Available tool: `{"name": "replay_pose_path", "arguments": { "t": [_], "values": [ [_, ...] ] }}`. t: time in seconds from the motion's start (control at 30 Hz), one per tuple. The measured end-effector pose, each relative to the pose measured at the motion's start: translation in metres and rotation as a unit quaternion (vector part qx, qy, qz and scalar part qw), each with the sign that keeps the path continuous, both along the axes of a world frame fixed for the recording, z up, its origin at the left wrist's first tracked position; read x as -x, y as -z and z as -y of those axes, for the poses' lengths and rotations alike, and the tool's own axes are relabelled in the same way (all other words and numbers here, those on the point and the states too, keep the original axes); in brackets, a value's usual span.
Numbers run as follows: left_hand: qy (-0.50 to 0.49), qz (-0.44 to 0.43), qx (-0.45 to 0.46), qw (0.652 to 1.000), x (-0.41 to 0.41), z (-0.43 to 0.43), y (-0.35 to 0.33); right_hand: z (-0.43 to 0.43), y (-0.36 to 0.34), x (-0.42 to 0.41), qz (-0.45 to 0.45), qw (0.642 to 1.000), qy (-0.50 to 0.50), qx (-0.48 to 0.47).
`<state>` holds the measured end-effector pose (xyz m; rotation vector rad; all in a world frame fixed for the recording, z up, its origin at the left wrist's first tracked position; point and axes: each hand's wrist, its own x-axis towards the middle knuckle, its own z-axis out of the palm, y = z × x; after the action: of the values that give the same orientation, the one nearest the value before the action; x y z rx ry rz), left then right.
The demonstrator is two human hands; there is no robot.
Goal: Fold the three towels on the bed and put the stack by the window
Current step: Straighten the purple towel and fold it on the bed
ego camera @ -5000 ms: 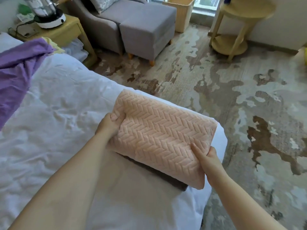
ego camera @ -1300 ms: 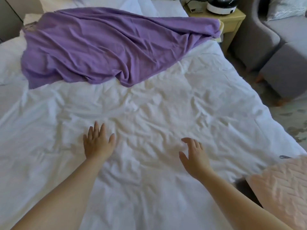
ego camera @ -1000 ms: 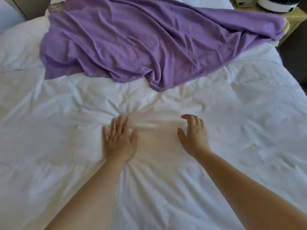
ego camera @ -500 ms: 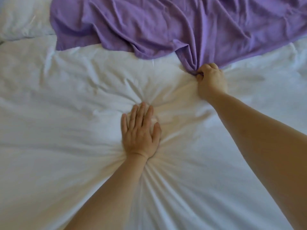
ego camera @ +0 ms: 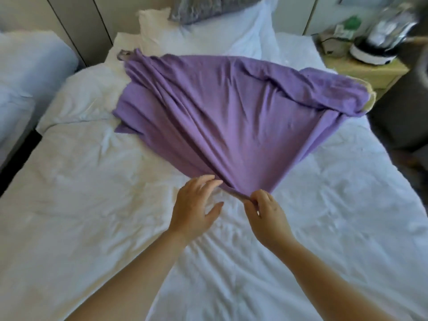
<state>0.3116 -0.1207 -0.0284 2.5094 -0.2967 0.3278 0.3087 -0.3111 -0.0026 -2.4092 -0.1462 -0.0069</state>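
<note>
Right hand (ego camera: 264, 212): fingers pinch near corner of purple towel (ego camera: 231, 117). Towel fans out from the pinch toward 12 o'clock over the white bed (ego camera: 81, 205). Left hand (ego camera: 194, 205): at 9 o'clock of right, fingers spread, holding nothing, fingertips at the towel's edge.

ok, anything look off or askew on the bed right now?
The purple towel is not flat: it is bunched into a fan of creases, drawn to the corner pinched by the right hand. Its far end reaches the right edge of the bed.
</note>
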Motion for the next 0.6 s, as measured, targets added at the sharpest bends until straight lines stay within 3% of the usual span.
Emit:
{"name": "replay_pose_path", "arguments": {
  "t": [0.2,0.43,0.6],
  "values": [
    [0.148,0.01,-0.015,0.989,0.062,0.008,-0.135,0.008,-0.125,0.104,0.026,0.997,-0.061,-0.028],
    [0.154,0.07,0.07,0.983,0.161,0.025,-0.287,0.039,-0.256,0.188,0.165,0.986,-0.017,-0.008],
    [0.197,0.121,0.18,0.956,0.213,0.047,-0.385,0.053,-0.335,0.233,0.298,0.951,0.038,0.077]
  ]
}}
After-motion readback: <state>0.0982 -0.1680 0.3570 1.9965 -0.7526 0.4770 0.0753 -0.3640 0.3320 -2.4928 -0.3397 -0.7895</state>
